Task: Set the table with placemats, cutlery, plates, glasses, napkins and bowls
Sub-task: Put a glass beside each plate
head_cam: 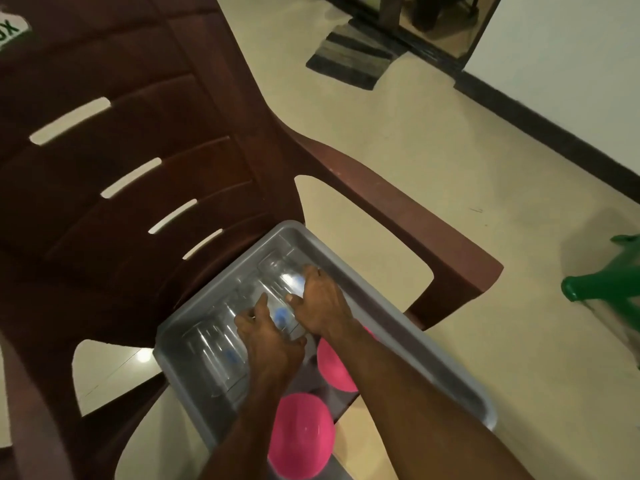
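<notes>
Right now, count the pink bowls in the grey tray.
2: one pink bowl nearest the camera between the forearms, another partly under the right forearm. More may be hidden.

chair (pixel 145 98): dark brown moulded plastic, smooth, dull sheen
tray (pixel 398 313): grey plastic, smooth, semi-matt
glasses (pixel 214 348): clear, glossy, glass or plastic unclear
bowls (pixel 301 434): pink plastic, shiny
floor (pixel 433 140): cream tile, polished
mat (pixel 349 60): striped cloth, rough

Two bare forearms and hands, lower centre of the frame.
Left hand (pixel 268 336) and right hand (pixel 320 303) show no sleeves, rings, watch or gloves.
</notes>
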